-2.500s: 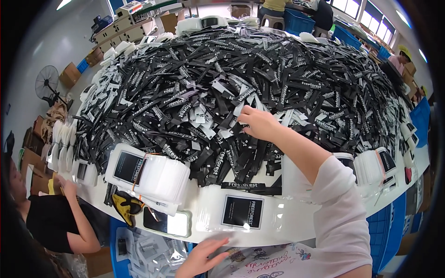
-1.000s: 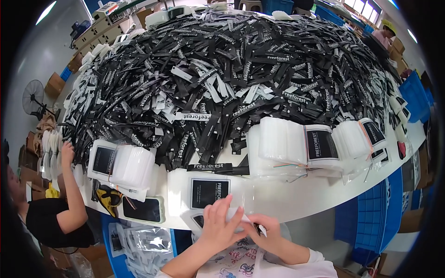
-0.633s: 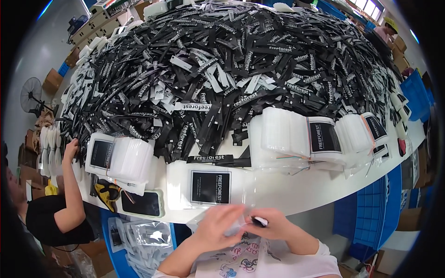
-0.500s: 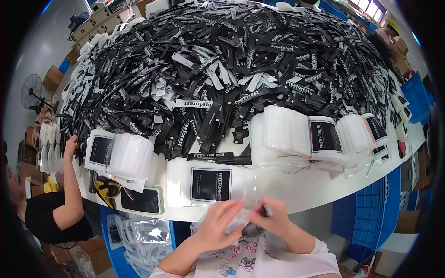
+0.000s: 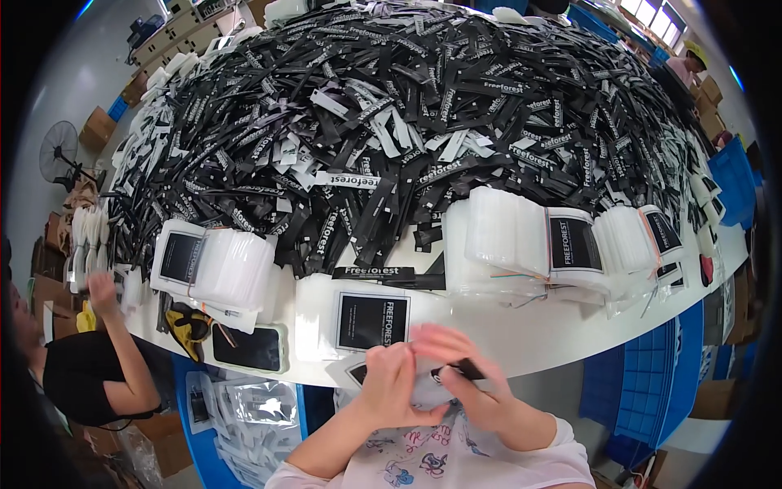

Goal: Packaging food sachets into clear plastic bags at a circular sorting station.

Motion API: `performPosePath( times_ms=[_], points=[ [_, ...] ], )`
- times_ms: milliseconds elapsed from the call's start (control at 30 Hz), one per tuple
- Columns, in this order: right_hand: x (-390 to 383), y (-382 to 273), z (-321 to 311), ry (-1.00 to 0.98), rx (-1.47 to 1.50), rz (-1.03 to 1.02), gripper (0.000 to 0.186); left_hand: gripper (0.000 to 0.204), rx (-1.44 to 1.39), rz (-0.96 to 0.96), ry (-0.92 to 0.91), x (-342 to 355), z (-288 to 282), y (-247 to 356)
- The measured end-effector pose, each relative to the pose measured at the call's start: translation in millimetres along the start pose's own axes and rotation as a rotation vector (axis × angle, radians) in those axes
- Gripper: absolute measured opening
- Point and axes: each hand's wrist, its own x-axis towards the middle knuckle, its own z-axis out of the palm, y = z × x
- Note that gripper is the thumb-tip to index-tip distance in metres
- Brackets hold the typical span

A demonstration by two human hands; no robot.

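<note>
1. Our left hand (image 5: 389,387) has its fingers curled together on the upper edge of a translucent pouch (image 5: 428,394), thumb stretched beneath; the fingertips' contact is partly hidden. We'd do best to keep that edge taut.
2. The pouch sits between our hands, just off the white table (image 5: 529,334). A light grip should spare the thin film creases.
3. Our right hand (image 5: 481,395) holds a black packet (image 5: 467,368) against fingers that lie straight, side by side and blurred. We should keep the packet level so it doesn't snag the film.
4. Since the last earlier frame, a co-worker's hand (image 5: 103,293) at far left has dropped from the edge of the packet pile (image 5: 244,163).
5. A dark label corner (image 5: 358,373) now shows beside our left hand.
6. Our right fingers now stretch across to the left ones, baring more of the packet.
</note>
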Motion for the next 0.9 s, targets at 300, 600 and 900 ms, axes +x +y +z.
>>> performPosePath(
  times_ms=[300, 600, 900],
  points=[
    [-4, 25, -1, -0.031, 0.497, 0.153, 0.049, 0.119, -0.005, 0.137, -0.071, -1, 10, -4],
    [-23, 31, 2, 0.213, -0.285, -0.120, 0.049, 0.115, -0.166, -0.064, -0.022, 2, 0, -2],
    [-15, 41, -21, -0.329, -0.694, -0.265, 0.016, 0.083, -0.114, -0.072, -0.235, 14, -23, 7]
  ],
)
